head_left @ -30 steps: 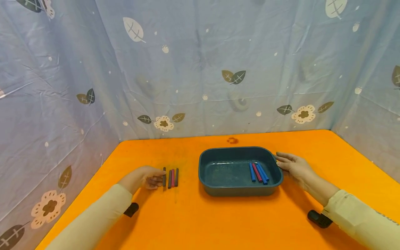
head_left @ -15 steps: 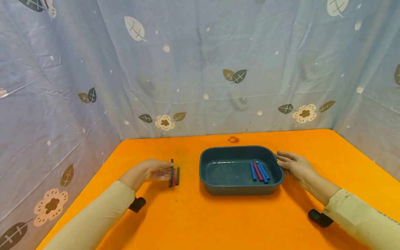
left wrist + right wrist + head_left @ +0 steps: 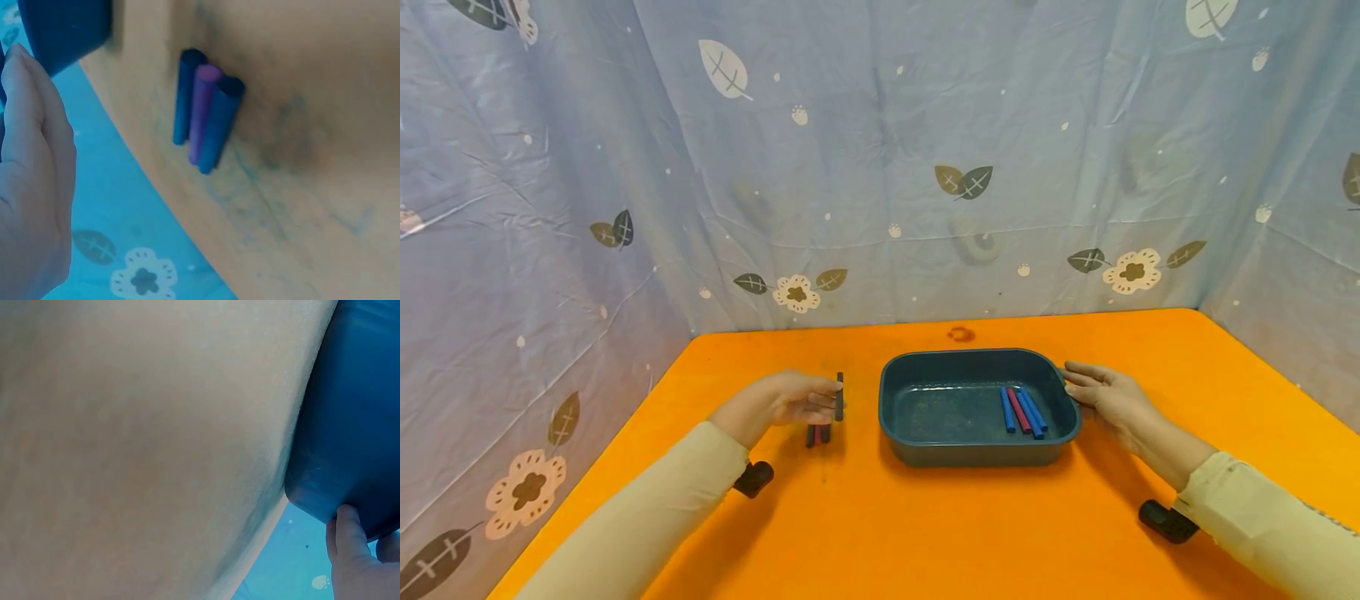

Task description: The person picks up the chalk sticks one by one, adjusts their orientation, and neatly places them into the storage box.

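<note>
Above the table, my left hand (image 3: 805, 398) pinches a dark crayon (image 3: 839, 396) upright between its fingertips. Below that hand, three more crayons (image 3: 206, 112) lie side by side on the table, two dark and one red; the hand partly covers them in the head view. A deep blue-grey rectangular dish (image 3: 977, 456) stands to the right, with several blue crayons and one red crayon (image 3: 1018, 411) at its right end. My right hand (image 3: 1108, 402) touches the dish's right end, its fingers straight against the outer wall.
The table has an orange cover (image 3: 925, 533) with faint smudges and a ring-shaped stain (image 3: 961, 334) near the back edge. Patterned blue curtains (image 3: 880, 167) enclose the back and both sides. A dark device hangs under each wrist.
My left hand has picked up the leftmost dark crayon, lifted it and carried it rightward over the other three. The right hand and the dish have stayed in place.
</note>
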`<state>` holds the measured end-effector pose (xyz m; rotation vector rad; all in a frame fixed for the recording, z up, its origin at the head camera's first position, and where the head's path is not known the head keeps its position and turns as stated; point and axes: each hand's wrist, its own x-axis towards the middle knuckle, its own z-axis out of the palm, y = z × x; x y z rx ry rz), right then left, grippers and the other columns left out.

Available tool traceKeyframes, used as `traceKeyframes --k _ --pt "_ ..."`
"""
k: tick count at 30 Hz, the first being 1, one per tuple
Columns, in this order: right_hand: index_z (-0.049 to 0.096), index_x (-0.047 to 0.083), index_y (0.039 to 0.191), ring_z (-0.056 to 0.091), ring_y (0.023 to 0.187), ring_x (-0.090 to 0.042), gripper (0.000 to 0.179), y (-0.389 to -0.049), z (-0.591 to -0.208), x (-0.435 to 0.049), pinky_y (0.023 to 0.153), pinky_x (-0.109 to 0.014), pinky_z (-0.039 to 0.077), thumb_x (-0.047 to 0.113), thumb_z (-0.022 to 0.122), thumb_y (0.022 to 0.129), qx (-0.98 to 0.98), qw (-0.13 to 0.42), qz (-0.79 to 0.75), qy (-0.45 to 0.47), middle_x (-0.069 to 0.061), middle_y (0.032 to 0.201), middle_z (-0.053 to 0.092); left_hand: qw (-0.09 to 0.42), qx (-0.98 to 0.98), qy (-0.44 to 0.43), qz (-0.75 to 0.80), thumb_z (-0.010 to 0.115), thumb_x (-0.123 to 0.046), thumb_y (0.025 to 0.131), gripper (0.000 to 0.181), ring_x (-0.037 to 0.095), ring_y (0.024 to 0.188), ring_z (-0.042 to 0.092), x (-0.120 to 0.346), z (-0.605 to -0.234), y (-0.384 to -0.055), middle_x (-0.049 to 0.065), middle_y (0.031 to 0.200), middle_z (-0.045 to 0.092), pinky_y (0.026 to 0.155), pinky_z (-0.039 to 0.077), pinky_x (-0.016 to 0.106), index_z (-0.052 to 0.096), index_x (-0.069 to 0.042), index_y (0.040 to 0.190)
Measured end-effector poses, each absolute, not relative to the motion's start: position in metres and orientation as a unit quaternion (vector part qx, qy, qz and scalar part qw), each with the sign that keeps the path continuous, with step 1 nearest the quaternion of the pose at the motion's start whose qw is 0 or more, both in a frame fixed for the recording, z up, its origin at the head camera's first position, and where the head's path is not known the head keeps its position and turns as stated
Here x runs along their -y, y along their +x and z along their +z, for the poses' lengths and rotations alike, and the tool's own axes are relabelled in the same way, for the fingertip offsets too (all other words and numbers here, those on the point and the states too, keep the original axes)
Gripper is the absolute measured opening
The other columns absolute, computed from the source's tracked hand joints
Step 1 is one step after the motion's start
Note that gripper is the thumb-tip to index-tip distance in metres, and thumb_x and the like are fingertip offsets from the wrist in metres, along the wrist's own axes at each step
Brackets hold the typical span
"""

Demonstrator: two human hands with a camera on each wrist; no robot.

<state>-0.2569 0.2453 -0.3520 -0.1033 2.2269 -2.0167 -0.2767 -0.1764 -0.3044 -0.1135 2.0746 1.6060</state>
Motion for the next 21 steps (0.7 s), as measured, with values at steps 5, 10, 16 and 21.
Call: traceKeyframes --k 5,10,16,21 --pt "0.007 -0.011 0.150 0.058 0.088 0.009 0.060 -0.258 -0.352 -0.246 0.077 -0.020 0.053 0.003 0.042 0.103 -0.736 0.068 -0.673 -0.037 -0.033 0.153 0.010 0.254 -0.762 -0.066 0.592 0.051 -0.014 0.102 0.043 0.021 0.085 0.061 0.163 -0.299 -0.284 0.025 0.120 0.054 0.076 0.057 0.025 0.044 0.012 0.135" --pt "0.007 -0.011 0.150 0.058 0.088 0.009 0.060 -0.258 -0.352 -0.246 0.077 -0.020 0.054 0.002 0.042 0.103 -0.733 0.067 -0.676 -0.036 -0.033 0.152 0.010 0.264 -0.762 -0.055 0.588 0.051 -0.013 0.102 0.036 0.020 0.082 0.061 0.154 -0.297 -0.285 0.018 0.105 0.057 0.078 0.057 0.027 0.049 0.010 0.129" --pt "0.008 -0.012 0.149 0.059 0.088 0.008 0.060 -0.259 -0.353 -0.245 0.074 -0.020 0.054 0.001 0.043 0.102 -0.724 0.063 -0.686 -0.040 -0.033 0.152 0.009 0.286 -0.765 -0.046 0.575 0.049 -0.013 0.103 0.032 0.017 0.078 0.061 0.145 -0.293 -0.288 0.018 0.111 0.055 0.075 0.056 0.023 0.050 0.009 0.127" --pt "0.006 -0.011 0.150 0.059 0.087 0.007 0.061 -0.258 -0.353 -0.245 0.072 -0.019 0.053 0.001 0.042 0.102 -0.724 0.065 -0.685 -0.039 -0.033 0.153 0.009 0.284 -0.765 -0.052 0.575 0.050 -0.013 0.102 0.037 0.021 0.086 0.061 0.134 -0.290 -0.290 0.021 0.118 0.056 0.079 0.056 0.026 0.047 0.008 0.132"
